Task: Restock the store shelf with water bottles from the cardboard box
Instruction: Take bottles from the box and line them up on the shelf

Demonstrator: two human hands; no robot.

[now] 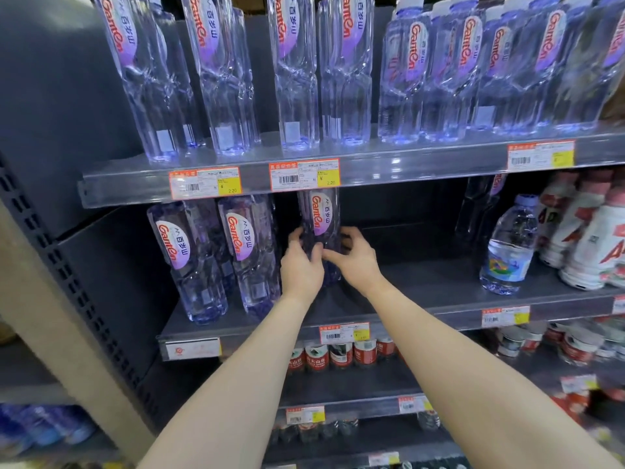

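A clear water bottle (320, 218) with a purple and red label stands upright on the middle shelf (422, 299), deep under the upper shelf. My left hand (301, 265) grips its lower left side and my right hand (355, 262) grips its lower right side. Two more bottles of the same kind (189, 262) (250, 255) stand to the left on that shelf. The cardboard box is out of view.
The upper shelf (372, 167) carries rows of the same bottles. To the right on the middle shelf stand a small blue-capped bottle (510, 245) and white drink bottles (581, 238). Red-labelled bottles (341, 355) fill the lower shelf. A perforated shelf upright (67, 282) rises at the left.
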